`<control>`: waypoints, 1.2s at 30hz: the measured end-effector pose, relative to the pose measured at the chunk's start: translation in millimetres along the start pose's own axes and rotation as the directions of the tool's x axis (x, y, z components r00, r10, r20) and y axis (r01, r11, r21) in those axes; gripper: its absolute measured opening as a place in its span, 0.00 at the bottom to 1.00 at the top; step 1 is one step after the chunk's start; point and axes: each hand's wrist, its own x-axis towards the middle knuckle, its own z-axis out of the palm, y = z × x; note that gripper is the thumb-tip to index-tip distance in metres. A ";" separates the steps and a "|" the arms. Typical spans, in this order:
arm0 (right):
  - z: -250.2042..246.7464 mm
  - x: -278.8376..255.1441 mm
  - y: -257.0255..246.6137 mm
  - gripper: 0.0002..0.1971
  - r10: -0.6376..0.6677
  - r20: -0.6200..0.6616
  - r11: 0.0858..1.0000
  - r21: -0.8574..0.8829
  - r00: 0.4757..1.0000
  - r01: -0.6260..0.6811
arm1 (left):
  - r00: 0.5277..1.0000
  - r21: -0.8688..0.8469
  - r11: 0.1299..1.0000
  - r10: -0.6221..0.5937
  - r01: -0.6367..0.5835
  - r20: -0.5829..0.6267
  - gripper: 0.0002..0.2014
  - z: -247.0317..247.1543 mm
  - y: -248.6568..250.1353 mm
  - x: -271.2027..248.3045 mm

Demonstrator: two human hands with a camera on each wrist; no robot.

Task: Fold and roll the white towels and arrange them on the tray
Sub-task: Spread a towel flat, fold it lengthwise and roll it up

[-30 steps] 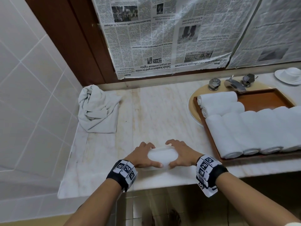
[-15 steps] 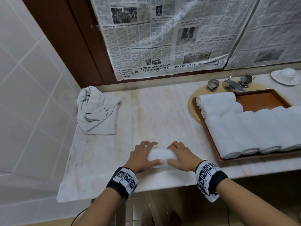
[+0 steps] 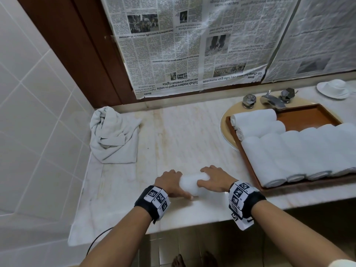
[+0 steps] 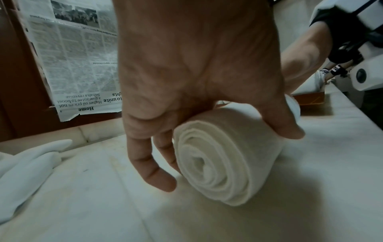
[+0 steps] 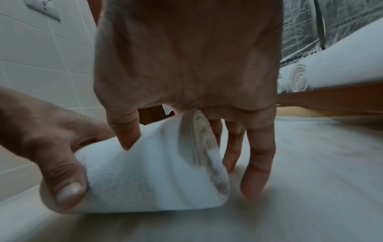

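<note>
Both hands close on one rolled towel point(image 3: 190, 183) lying on the table point(image 3: 173, 135) near its front edge. The left hand point(image 3: 169, 183) arches over the roll's left end, palm down: its thumb point(image 4: 283, 121) presses the near side of the roll and its fingers point(image 4: 151, 165) curl down the far side and past the spiral end, tips close to the table. The right hand point(image 3: 215, 180) covers the right end in the same arched pose, with one finger pressed into the top of the roll and the other fingers point(image 5: 257, 155) reaching down beside the end face to the table; its thumb lies along the near side in the head view. So each grip is narrow and holds the towel roll between thumb and fingers. Both forearms come in from the near edge, angled inward, each with a patterned wristband point(image 3: 156, 199).

To the right, a brown tray point(image 3: 308, 117) sits over the sink basin point(image 3: 225, 120); it carries a row of rolled towels point(image 3: 300, 151) side by side, and two more rolls point(image 3: 256, 122) lie crosswise at its far left. A tap point(image 3: 271, 99) stands beyond the tray. At the far left of the table lies a crumpled towel point(image 3: 113, 135). Newspaper sheets point(image 3: 183, 45) cover the wall behind.
</note>
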 end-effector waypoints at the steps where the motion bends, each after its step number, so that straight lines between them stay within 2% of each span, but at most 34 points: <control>1: -0.6 -0.5 -0.1 0.39 0.008 0.006 1.000 0.008 1.000 -0.008 | 1.000 0.001 1.000 -0.006 0.006 0.018 0.47 -0.6 1.2 1.1; 4: -2.6 -1.9 -1.7 0.38 0.010 0.027 1.000 -0.017 1.000 -0.009 | 0.998 -0.039 0.999 -0.001 0.004 0.058 0.47 1.8 3.2 2.3; 8: 1.9 -5.4 1.0 0.31 -0.001 0.036 1.000 -0.004 0.999 0.001 | 0.994 -0.100 0.994 0.046 -0.036 0.101 0.40 7.6 1.7 -2.1; 12: 4.2 -9.5 4.7 0.29 0.000 0.039 1.000 0.024 0.999 -0.001 | 0.994 -0.083 0.994 0.074 -0.068 0.076 0.43 15.6 -1.0 -7.1; 15: 1.3 -14.5 7.8 0.27 -0.012 0.050 0.999 0.034 0.999 0.011 | 0.991 -0.107 0.989 0.108 -0.100 0.075 0.40 13.3 -0.3 -10.8; 20: -20.2 -38.4 21.5 0.24 -0.055 -0.023 0.993 0.100 0.998 0.057 | 0.983 -0.182 0.970 0.176 -0.164 0.052 0.40 -4.4 16.3 -15.5; 28: -92.9 -79.6 79.2 0.19 -0.119 -0.248 0.952 0.248 0.961 0.182 | 0.929 -0.190 0.909 0.369 -0.370 -0.045 0.36 -54.5 94.1 -5.5; 31: -125.5 -88.0 115.4 0.19 -0.144 -0.321 0.929 0.282 0.936 0.239 | 0.911 -0.176 0.893 0.406 -0.413 -0.075 0.36 -70.2 136.8 9.9; 36: -188.6 -93.3 189.1 0.19 -0.181 -0.364 0.927 0.247 0.913 0.283 | 0.886 -0.161 0.873 0.443 -0.461 -0.134 0.36 -90.4 220.1 44.1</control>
